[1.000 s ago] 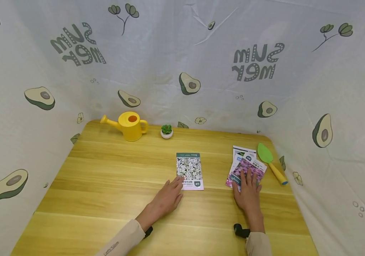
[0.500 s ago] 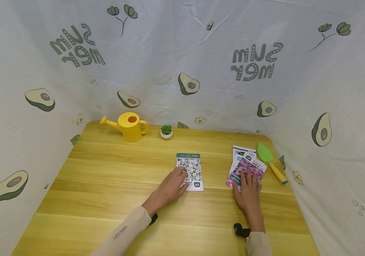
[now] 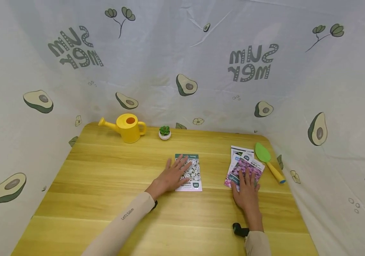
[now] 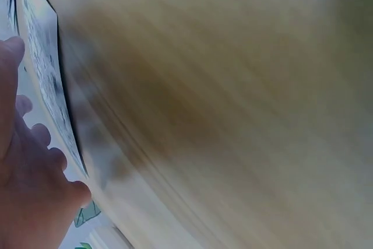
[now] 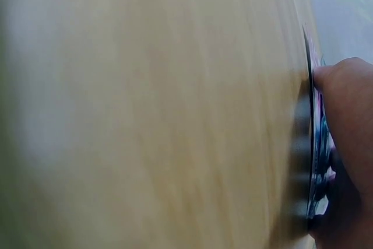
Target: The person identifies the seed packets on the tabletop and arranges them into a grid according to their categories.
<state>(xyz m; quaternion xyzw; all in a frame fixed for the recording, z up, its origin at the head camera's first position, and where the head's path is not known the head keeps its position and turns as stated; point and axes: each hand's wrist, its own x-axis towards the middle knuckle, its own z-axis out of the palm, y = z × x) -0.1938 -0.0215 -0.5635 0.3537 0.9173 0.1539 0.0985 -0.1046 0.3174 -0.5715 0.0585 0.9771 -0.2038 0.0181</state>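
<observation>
A seed packet with white flowers (image 3: 194,172) lies flat near the middle of the wooden table. My left hand (image 3: 171,176) is spread across it, fingers extended; in the left wrist view the fingertips hover close over or touch the packet (image 4: 42,56), which I cannot tell. On the right, a seed packet with pink-purple flowers (image 3: 253,168) lies on top of other white-edged packets (image 3: 241,148). My right hand (image 3: 246,195) rests on that pile with straight fingers, covering the top packet's lower part. From the right wrist, the thumb touches the packet edge.
A green-bladed toy trowel (image 3: 262,153) with a yellow handle lies right of the pile. At the back stand a yellow watering can (image 3: 129,129) and a small potted succulent (image 3: 164,133). A printed cloth (image 3: 157,53) encloses the table (image 3: 105,170) at the back and sides.
My left hand has moved forward from the near-left edge of the white-flower packet to spread over it. My right hand stays on the pile. The packets look unmoved.
</observation>
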